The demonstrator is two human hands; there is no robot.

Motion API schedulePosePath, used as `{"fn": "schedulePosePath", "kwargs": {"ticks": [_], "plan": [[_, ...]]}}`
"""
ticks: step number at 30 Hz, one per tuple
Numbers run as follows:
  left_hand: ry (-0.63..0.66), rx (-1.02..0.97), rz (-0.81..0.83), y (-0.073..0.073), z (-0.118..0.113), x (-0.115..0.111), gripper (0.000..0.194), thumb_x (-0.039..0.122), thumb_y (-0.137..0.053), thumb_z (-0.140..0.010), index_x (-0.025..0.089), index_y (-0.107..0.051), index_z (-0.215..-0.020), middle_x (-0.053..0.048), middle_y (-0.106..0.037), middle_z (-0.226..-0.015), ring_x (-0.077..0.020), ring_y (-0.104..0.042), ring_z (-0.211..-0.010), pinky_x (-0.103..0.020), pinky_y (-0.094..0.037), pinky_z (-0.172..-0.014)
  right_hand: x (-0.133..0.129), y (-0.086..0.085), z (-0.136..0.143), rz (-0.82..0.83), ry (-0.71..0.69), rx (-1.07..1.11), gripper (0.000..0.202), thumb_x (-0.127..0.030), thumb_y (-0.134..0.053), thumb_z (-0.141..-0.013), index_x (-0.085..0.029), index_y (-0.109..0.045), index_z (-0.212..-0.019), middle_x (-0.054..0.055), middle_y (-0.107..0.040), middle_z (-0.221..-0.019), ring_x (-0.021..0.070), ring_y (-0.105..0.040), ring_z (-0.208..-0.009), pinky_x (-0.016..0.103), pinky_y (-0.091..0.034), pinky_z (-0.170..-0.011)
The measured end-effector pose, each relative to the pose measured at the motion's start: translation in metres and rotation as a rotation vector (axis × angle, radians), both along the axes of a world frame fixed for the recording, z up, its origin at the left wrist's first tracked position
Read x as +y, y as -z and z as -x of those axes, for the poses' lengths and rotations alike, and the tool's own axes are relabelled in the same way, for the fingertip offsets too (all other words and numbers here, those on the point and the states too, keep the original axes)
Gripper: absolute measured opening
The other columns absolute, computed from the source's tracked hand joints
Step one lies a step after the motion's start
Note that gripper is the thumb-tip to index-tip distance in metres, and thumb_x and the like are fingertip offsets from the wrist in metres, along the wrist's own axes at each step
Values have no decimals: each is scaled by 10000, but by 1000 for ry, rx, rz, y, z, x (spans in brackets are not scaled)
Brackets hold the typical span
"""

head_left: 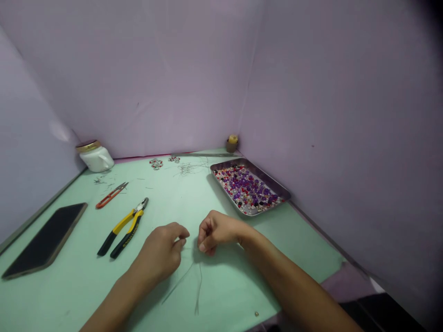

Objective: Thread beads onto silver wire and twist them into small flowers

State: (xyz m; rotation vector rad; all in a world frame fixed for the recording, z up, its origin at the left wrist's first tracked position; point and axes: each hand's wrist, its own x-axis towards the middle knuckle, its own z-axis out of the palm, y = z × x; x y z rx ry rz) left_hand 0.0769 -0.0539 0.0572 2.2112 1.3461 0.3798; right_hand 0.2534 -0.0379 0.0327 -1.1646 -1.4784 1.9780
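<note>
- The thin wires [178,283] lay over the pale green counter [173,189], just on the person's side of the right hand [216,233], their upper ends running up to its fingertips.
- Their long axis pointed mostly toward the body: one strand slanted out to the left, the other dropped nearly straight with a slight bend.
- The right hand was nearer to those upper ends; the left hand [162,246] stood just beside, facing it across a small gap, the two not touching.
- The right fingers were curled into a narrow pinch, apparently on the wires, though the exact contact was too small to make out.
- The left thumb and forefinger were close together; whether they held a fine strand, I could not tell.
- The wires looked grey and hair-thin, spreading apart below the pinch, with the straighter one seeming doubled toward its free end.
- To the left of the hands lay yellow-and-black pliers [137,219], with red-handled snips [111,196] beyond.
- To the right and farther off sat a metal tray [268,176] of purple, red and pale beads [242,184].
- Two beaded pieces [156,163] rested near the back wall.
</note>
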Motion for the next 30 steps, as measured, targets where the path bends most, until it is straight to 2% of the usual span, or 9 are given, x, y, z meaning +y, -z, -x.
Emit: {"fn": "schedulePosePath", "kwargs": {"ticks": [2,6,9,14,18,21,24,26,30], "plan": [[-63,-171,169,0,-4,-2,139,208,-475,-689,187,-574,-785,-5,-602,-713,-107,-455,-500,-239,-356,-504,1,-1,0,-22,-3,-1,121,-119,-688,-466,-112,-598,-546,-39,-561,-416,82,-535,-395,191,-470,-433],[-162,-384,483,3,-12,-3,14,169,-509,-612,168,-501,-625,55,-499,-467,-77,-405,-360,-195,-309,-364,1,-2,-2,-52,-47,70,165,-162,-704,-498,-109,-617,-627,-31,-584,-473,82,-550,-427,202,-481,-464],[-203,-495,628,5,-13,-2,71,214,-542,-598,156,-504,-611,65,-455,-400,-76,-390,-323,-186,-293,-310,1,-4,-3,-60,-7,138,230,-191,-722,-498,-107,-604,-676,-22,-599,-507,90,-560,-443,215,-486,-476],[-207,-562,662,3,-8,2,124,255,-563,-597,136,-536,-620,65,-443,-381,-55,-351,-304,-166,-242,-289,1,-5,2,-32,115,215,347,-206,-761,-444,-116,-550,-705,-14,-604,-521,100,-558,-437,226,-478,-445],[-183,-548,627,2,-8,4,114,233,-542,-612,129,-537,-567,85,-363,-349,-27,-256,-303,-161,-151,-308,2,-3,9,-57,249,221,367,-237,-774,-428,-117,-526,-669,-21,-580,-463,98,-540,-405,223,-467,-419],[-212,-655,605,3,-8,6,116,226,-546,-614,122,-544,-563,95,-306,-365,-16,-190,-327,-170,-107,-331,1,-3,13,-79,328,254,362,-273,-768,-448,-118,-532,-674,-19,-579,-470,94,-540,-412,227,-467,-436],[-274,-770,605,4,-8,6,136,251,-570,-617,123,-541,-580,99,-282,-379,-16,-153,-342,-180,-82,-341,-2,-4,15,-115,326,297,333,-331,-732,-516,-114,-562,-703,-2,-600,-548,97,-565,-486,249,-483,-510],[-313,-815,594,5,-9,6,156,272,-582,-618,127,-533,-585,102,-274,-365,-18,-145,-340,-182,-76,-342,-4,-5,17,-112,306,283,352,-331,-738,-502,-114,-567,-721,-3,-596,-558,111,-574,-519,270,-488,-532],[-353,-866,606,6,-11,6,179,292,-603,-597,141,-508,-579,107,-283,-349,-18,-156,-328,-170,-87,-336,-8,-7,20,-149,354,135,322,-302,-735,-483,-127,-556,-687,-40,-532,-451,88,-494,-403,229,-421,-420]]}}
